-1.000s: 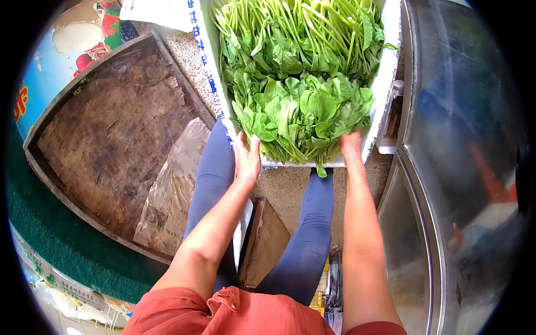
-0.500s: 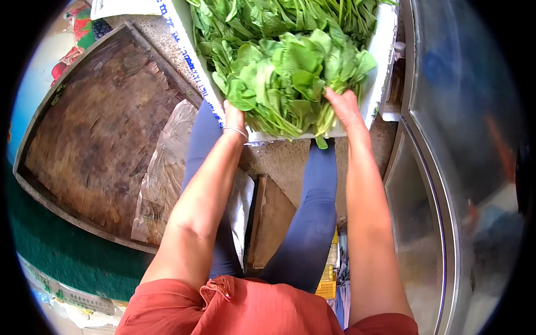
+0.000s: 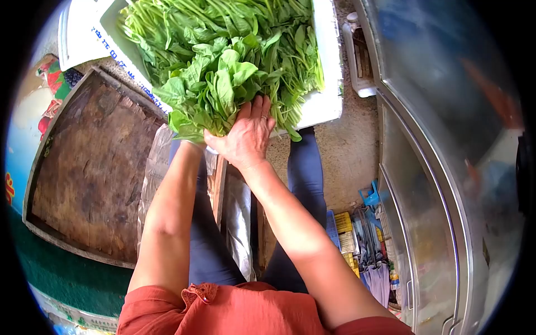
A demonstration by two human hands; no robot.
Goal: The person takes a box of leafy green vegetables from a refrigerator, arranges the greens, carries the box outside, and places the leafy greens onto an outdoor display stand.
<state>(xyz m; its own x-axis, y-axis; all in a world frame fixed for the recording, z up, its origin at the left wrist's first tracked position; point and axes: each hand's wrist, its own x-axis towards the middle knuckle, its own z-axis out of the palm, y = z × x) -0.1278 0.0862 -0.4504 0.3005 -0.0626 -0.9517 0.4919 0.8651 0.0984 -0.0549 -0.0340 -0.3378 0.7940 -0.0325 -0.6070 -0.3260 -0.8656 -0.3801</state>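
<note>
A loose bunch of leafy greens (image 3: pixel 215 92) lies at the near edge of a white foam box (image 3: pixel 326 106), over the other greens (image 3: pixel 223 22) that fill it. My right hand (image 3: pixel 245 134) is closed on the near side of this bunch, back of the hand up, with a ring on one finger. My left hand (image 3: pixel 192 143) is at the bunch's lower left, by the box's near left corner. Leaves cover most of that hand, so its fingers are hidden.
On the left, a worn wooden tray (image 3: pixel 89 173) rests on a green surface (image 3: pixel 67 273), with a crumpled plastic sheet (image 3: pixel 151 167) along its right side. A metal cabinet (image 3: pixel 424 139) stands on the right, a plastic jug (image 3: pixel 360 56) beside it. Yellow baskets (image 3: pixel 345 243) sit lower right.
My right hand has moved left across the box, close to my left hand, and the bunch has shifted left with them. The view has turned, so the box appears further left.
</note>
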